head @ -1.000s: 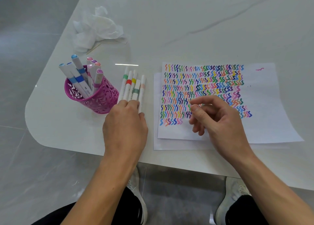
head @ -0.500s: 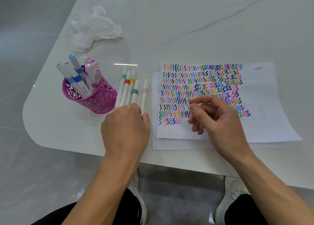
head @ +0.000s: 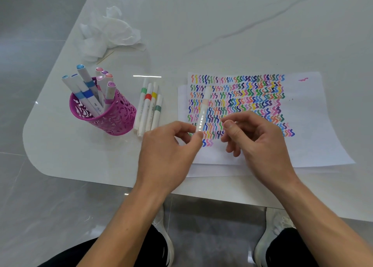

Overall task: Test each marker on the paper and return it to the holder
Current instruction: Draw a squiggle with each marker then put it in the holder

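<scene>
White plastic forms the barrel of the peach-banded marker (head: 204, 109), which the left hand (head: 167, 151) pinches by its near end between thumb and forefinger. The marker points away from the person, leaning slightly to the right, and is lifted over the left part of the paper (head: 314, 125). The right hand (head: 260, 143) hovers just beside it with loosely curled fingers and holds nothing. Its thumb and forefinger come close to the barrel and appear not to touch it, though the gap is hard to judge from this angle.

The paper is covered in rows of short squiggles in many colours (one lone pink squiggle sits near its far right corner). It lies on top of a second sheet (head: 201, 170) on a glossy white table (head: 222, 24).

To the left of the paper, four loose markers (head: 148, 109) lie side by side, banded light green, red, yellow and dark green. Just left of those stands the holder (head: 113, 121), a magenta cut-out cup with blue, pink and purple capped markers (head: 90, 91) leaning inside. A crumpled white tissue (head: 109, 32) sits beyond the holder. Below the table edge, white shoes (head: 274, 236) rest on a grey floor.
</scene>
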